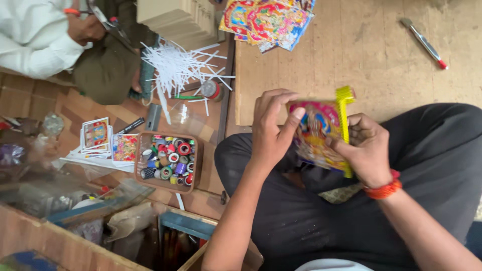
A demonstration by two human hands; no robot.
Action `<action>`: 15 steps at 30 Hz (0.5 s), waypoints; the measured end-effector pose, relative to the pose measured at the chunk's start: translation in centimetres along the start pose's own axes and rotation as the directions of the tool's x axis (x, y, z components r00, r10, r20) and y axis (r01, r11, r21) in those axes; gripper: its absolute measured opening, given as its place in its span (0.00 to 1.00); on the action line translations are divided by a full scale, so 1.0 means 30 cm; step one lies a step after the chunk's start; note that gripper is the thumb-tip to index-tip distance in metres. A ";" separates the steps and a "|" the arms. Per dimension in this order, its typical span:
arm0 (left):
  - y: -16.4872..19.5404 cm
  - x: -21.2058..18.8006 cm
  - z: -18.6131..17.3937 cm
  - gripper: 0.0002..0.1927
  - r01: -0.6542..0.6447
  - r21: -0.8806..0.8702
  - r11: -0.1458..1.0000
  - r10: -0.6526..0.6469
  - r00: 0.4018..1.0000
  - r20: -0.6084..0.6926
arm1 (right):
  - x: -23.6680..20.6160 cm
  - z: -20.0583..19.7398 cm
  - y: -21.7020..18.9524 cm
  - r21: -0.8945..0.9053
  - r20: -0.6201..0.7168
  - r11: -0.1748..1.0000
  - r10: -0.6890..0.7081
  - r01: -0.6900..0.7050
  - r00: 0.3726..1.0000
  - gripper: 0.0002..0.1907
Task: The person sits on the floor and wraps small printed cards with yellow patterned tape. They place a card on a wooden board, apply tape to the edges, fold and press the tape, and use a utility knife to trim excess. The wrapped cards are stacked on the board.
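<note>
At centre right of the frame, the left hand [271, 131] and right hand [365, 149] both grip a small colourful printed picture card [316, 134] edged with a yellow patterned strip [343, 111]. A brown tray of coloured tape rolls [167, 161] sits lower left, and a red-tipped tool [425, 43] lies upper right.

Soft, even daylight, faint shadows, no glare; the lower-left foreground is blurred, the centre sharp.

My hands cover parts of the colourful card [317, 131]; a co-worker's scissors [108, 19] run past the top edge.
</note>
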State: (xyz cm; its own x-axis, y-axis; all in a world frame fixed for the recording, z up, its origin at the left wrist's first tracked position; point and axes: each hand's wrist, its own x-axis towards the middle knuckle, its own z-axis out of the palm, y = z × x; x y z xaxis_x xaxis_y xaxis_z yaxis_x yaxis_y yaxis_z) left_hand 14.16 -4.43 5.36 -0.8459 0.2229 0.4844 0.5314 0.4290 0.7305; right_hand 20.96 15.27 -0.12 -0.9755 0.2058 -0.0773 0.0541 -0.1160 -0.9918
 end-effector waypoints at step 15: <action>-0.056 -0.124 0.046 0.12 0.539 -0.702 0.466 -0.453 0.827 0.333 | -0.003 -0.019 -0.275 -0.605 0.413 0.716 -0.091 0.348 0.906 0.15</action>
State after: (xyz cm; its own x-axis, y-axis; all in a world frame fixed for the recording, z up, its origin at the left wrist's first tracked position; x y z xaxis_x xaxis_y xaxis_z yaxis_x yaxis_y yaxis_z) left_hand 16.35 -4.77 1.65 -0.9552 0.2817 -0.0913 -0.1767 -0.2946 0.9391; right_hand 20.73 16.75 8.01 -0.9768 -0.2047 0.0625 -0.1720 0.5770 -0.7984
